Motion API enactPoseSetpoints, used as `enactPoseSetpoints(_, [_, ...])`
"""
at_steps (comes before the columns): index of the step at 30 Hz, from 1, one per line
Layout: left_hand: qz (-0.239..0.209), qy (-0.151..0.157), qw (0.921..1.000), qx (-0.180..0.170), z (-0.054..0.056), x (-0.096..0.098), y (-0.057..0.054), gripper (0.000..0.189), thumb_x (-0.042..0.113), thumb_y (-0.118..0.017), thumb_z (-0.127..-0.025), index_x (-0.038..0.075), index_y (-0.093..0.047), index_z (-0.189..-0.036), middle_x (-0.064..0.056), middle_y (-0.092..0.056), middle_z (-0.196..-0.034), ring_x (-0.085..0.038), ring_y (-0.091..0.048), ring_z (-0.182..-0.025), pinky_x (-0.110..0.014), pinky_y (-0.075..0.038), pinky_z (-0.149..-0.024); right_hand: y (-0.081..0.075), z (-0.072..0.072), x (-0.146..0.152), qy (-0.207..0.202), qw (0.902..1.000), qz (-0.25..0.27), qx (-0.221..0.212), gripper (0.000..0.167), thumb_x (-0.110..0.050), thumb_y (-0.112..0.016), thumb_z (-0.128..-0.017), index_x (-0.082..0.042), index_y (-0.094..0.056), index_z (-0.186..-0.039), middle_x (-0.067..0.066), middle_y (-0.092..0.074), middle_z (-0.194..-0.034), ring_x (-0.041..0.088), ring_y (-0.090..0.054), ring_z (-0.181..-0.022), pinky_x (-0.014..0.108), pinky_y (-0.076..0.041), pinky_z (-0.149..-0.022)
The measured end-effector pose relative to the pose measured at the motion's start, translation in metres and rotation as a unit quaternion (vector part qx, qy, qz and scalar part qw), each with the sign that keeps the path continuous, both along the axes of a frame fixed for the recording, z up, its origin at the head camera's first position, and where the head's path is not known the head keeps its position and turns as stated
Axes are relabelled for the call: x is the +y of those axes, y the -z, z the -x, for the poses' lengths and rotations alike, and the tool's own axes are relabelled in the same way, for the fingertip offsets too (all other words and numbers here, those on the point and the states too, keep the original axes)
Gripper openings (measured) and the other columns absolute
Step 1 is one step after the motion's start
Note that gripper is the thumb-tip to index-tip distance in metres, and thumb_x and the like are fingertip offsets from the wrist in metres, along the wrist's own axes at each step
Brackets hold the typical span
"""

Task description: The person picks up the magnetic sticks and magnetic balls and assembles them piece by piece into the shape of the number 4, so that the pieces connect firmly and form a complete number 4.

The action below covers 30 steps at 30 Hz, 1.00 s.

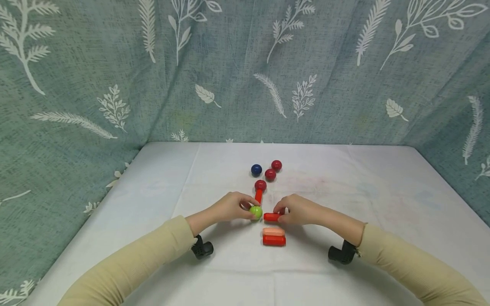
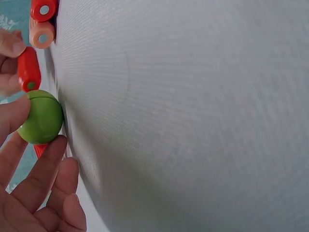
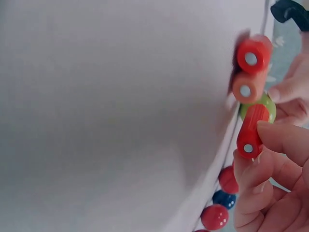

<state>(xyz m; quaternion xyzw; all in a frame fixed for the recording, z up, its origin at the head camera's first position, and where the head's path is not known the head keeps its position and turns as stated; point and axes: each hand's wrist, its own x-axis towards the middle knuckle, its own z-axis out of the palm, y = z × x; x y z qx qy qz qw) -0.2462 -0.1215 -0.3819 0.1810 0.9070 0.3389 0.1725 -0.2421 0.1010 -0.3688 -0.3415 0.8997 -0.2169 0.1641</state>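
My left hand [image 1: 233, 207] pinches a green ball [image 1: 255, 212] between thumb and fingers, low over the white table. Beyond that ball a red magnetic rod [image 1: 258, 196] runs to a red ball [image 1: 260, 185]. In my right hand [image 1: 301, 210], thumb and fingertips pinch another red magnetic rod [image 1: 270, 217], a round silvery disc showing on its end in the right wrist view. The left wrist view has this rod's far end [image 2: 31, 85] right at the green ball [image 2: 42, 118].
Nearer me, a peach rod [image 1: 273, 231] and a red rod [image 1: 274, 241] lie side by side. Towards the back are a blue ball [image 1: 256, 170] and two red balls [image 1: 270, 174]. A patterned green cloth [image 1: 229, 72] hangs behind the white-covered table [image 1: 329, 187].
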Motion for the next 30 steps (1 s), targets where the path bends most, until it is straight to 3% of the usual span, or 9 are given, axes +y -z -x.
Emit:
enactPoseSetpoints(11, [0.003, 0.007, 0.9997, 0.024, -0.002, 0.001, -0.002, 0.031, 0.017, -0.075, -0.074, 0.015, -0.069, -0.104, 0.002, -0.067, -0.091, -0.011, -0.058, -0.083, -0.024, -0.044, -0.067, 0.001, 0.013, 0.002, 0.0, 0.9998, 0.009, 0.015, 0.014, -0.005, -0.066, -0.079, -0.006, -0.07, -0.093, -0.001, -0.065, -0.08, 0.01, -0.053, -0.071, 0.022, -0.046, -0.068])
enactPoseSetpoints(30, [0.009, -0.001, 0.9996, 0.028, -0.002, 0.002, 0.0, 0.031, 0.019, -0.076, -0.073, 0.016, -0.07, -0.103, 0.004, -0.067, -0.091, -0.01, -0.059, -0.084, -0.025, -0.044, -0.068, 0.002, 0.012, -0.003, 0.014, 0.9999, 0.006, 0.001, 0.013, -0.004, -0.066, -0.079, -0.007, -0.07, -0.091, -0.001, -0.065, -0.079, 0.01, -0.052, -0.07, 0.022, -0.046, -0.068])
